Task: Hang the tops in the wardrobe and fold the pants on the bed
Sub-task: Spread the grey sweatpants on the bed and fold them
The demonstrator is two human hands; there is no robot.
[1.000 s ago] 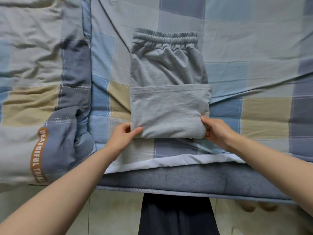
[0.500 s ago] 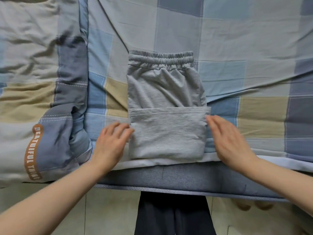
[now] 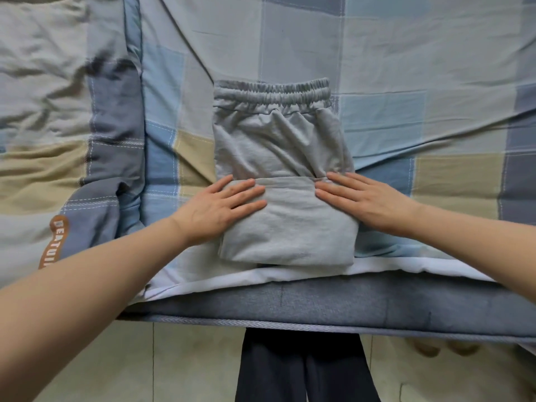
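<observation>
Only one readable text in your view: white block caps on a curved orange-brown printed patch (image 3: 55, 242), sitting on the rumpled blue, grey and beige checked quilt (image 3: 58, 117) at far left. You can read "BEATUI", running bottom to top; rest of the word is cut off behind your left forearm. No other labels, brands, nos. or signs legible on anything else in your view.

Under my palms the grey pants (image 3: 278, 146) are soft matt jersey cloth; the checked bedsheet (image 3: 406, 68) is thin, creased, matt woven cotton.
</observation>
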